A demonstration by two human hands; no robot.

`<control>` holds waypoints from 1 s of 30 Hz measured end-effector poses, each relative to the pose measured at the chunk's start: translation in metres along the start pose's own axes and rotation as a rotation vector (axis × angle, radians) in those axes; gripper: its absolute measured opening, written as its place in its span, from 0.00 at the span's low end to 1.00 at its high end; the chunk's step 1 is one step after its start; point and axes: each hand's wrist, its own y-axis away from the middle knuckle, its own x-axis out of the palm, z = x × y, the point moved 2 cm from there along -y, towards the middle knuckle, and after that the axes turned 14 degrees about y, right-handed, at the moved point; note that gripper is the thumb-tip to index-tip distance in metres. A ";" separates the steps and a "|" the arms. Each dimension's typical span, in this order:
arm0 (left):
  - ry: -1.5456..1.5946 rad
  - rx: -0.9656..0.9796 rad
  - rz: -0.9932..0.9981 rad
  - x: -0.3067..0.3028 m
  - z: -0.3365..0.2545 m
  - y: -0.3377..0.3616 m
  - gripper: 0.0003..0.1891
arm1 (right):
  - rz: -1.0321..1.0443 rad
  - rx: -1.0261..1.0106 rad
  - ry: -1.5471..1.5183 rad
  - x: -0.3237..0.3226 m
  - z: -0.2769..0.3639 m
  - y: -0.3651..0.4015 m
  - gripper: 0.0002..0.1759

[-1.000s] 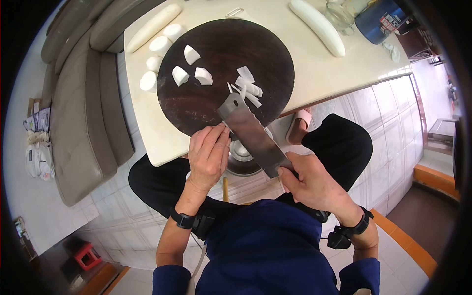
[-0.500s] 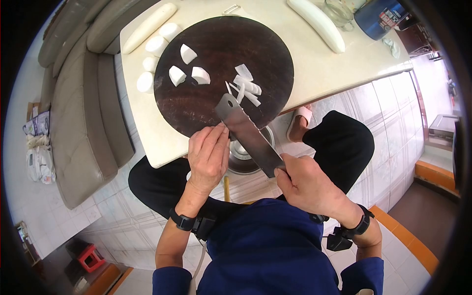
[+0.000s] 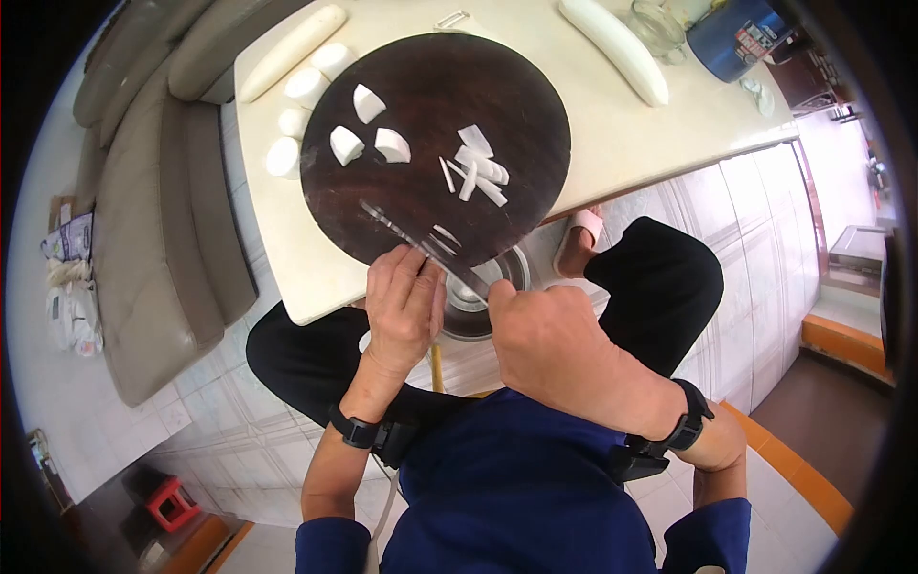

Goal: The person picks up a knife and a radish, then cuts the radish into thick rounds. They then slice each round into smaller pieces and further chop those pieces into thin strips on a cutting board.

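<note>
In my right hand (image 3: 550, 330) is the handle of a cleaver (image 3: 435, 251), its blade seen nearly edge-on across the near part of the round dark chopping board (image 3: 402, 105). My left hand (image 3: 406, 306) is closed at the board's near edge, fingertips pressed together right against the blade; whatever lies under them is hidden. Just beyond the blade lie thin white slices (image 3: 446, 236). Farther right on the board is a small heap of cut white radish slices (image 3: 483, 165). Three thick radish chunks (image 3: 392, 145) sit toward the board's left.
On the cream table (image 3: 631, 153) stand several short radish pieces (image 3: 283, 158) beside a whole peeled radish (image 3: 295, 53). Another long radish (image 3: 617, 53) lies at right, near a glass jug (image 3: 660, 29) and a blue container (image 3: 736, 38). Below the board's edge is a metal basin (image 3: 516, 273).
My right hand has moved left and turned the cleaver from showing its flat side to nearly edge-on, beside my left fingertips. Thin slices now show beyond the blade. My left hand has barely moved.
</note>
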 end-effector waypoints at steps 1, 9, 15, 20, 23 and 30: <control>-0.010 0.002 -0.004 -0.001 -0.001 0.001 0.15 | -0.049 -0.049 0.045 0.001 0.002 0.001 0.09; 0.069 -0.082 -0.069 -0.001 -0.002 -0.005 0.17 | -0.147 0.017 -0.009 -0.001 -0.014 0.023 0.06; 0.033 -0.112 0.029 -0.003 -0.001 -0.013 0.19 | -0.118 0.067 -0.016 -0.005 -0.031 0.024 0.07; 0.011 -0.113 0.069 -0.001 0.000 -0.014 0.19 | -0.116 0.005 -0.004 -0.005 -0.033 0.023 0.05; 0.013 -0.119 0.078 -0.002 -0.001 -0.015 0.19 | -0.106 0.003 0.000 -0.006 -0.033 0.023 0.05; 0.020 -0.127 0.066 -0.002 -0.003 -0.017 0.18 | -0.086 0.005 -0.055 -0.011 -0.044 0.023 0.09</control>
